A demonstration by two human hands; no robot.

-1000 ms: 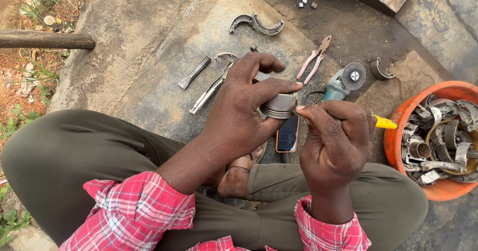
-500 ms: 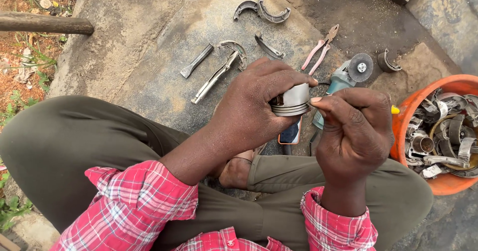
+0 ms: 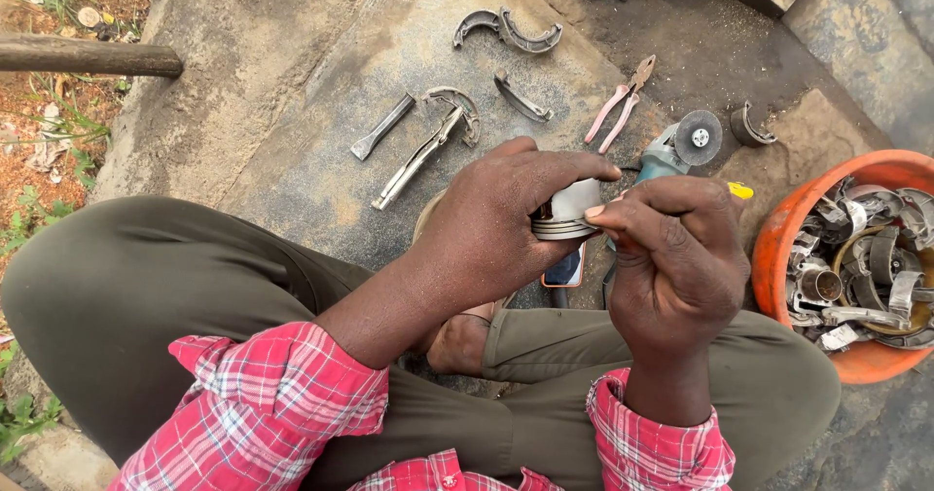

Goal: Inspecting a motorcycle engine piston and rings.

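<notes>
Grey metal piston [image 3: 567,211], ringed with grooves, sits above the lap, grasped in the left hand [image 3: 491,226], whose fingers curl round it. Right hand [image 3: 671,257] pinches its fingertips against the piston's edge. Beyond lie an angle grinder [image 3: 681,145], pink-handled pliers [image 3: 621,104] and an orange basin [image 3: 793,248] of metal parts.

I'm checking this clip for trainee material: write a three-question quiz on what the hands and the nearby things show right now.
1. True or false: the left hand grips the grooved metal piston.
2. What holds the scrap metal parts at the right? A) blue crate B) orange bowl C) cardboard box
3. Which tool lies on the stone slab just beyond the hands, its disc facing up?

Key
1. True; the right hand pinches at the piston's edge.
2. B
3. The angle grinder, beside the pink-handled pliers.
</notes>
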